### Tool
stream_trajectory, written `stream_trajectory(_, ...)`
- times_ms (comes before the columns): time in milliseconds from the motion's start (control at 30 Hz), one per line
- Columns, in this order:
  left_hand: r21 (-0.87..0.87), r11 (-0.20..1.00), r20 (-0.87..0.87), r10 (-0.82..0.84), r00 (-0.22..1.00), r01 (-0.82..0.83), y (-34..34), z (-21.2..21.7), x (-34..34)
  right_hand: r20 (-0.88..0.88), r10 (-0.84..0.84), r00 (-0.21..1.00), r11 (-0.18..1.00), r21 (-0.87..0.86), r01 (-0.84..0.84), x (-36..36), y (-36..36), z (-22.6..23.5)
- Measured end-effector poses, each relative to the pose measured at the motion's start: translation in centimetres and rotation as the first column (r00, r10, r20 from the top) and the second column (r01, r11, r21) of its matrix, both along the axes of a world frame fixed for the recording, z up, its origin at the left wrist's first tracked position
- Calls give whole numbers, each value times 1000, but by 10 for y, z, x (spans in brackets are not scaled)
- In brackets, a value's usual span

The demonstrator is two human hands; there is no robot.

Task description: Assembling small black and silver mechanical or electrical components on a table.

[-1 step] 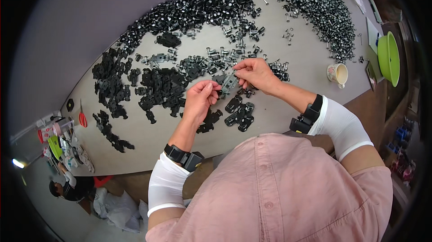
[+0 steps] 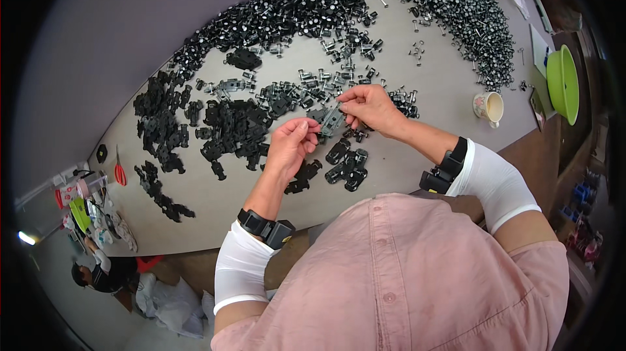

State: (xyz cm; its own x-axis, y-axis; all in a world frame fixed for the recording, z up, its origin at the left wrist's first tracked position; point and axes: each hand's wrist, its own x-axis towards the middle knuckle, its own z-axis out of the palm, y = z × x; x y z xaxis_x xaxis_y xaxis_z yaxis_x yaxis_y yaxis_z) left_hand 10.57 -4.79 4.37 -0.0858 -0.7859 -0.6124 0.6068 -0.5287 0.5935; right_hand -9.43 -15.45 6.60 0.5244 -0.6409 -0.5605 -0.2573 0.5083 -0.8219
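Note:
Between my hands is a flat grey toy-car chassis (image 2: 332, 121), held tilted above the table. My left hand (image 2: 291, 145) pinches its near-left side with thumb and fingertips. At its far end, the fingers of my right hand (image 2: 373, 111) are closed; whether a small part is also between them cannot be made out. Just below lie several dark chassis with wheels fitted (image 2: 347, 167). Left of my left hand spreads a heap of black chassis (image 2: 238, 130). Beyond my hands, short wheel-and-axle pieces (image 2: 319, 82) are scattered.
A large pile of black wheels and axles (image 2: 280, 12) lines the back; a silvery axle pile (image 2: 466, 21) fills the far right. A patterned cup (image 2: 488, 107) and green basin (image 2: 563, 85) stand right. Red-handled scissors (image 2: 120, 173) lie left. Another person (image 2: 104, 276) is at lower left.

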Motion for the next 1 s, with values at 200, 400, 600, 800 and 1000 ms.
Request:
stream_trajectory(200, 19, 976, -398, -190, 898, 215, -10, 12, -25, 67, 110, 992, 988, -116, -102, -5, 6, 1)
stream_trajectory(400, 31, 985, -429, -139, 893, 168, -3, 6, -32, -144, 67, 987, 531, -833, -157, -54, -21, -26)
stream_trajectory(600, 64, 994, -339, -66, 938, 93, -1, 7, -31, -423, -303, 854, 424, -863, -276, -140, -75, -55)
stream_trajectory(800, 21, 994, -345, -89, 934, 103, -7, 9, -33, -435, -332, 837, 513, -828, -226, -132, -85, -51)
stream_trajectory(1000, 31, 997, -300, -61, 952, 74, -9, 6, -31, -571, -264, 777, 346, -809, -476, -134, -98, -33)
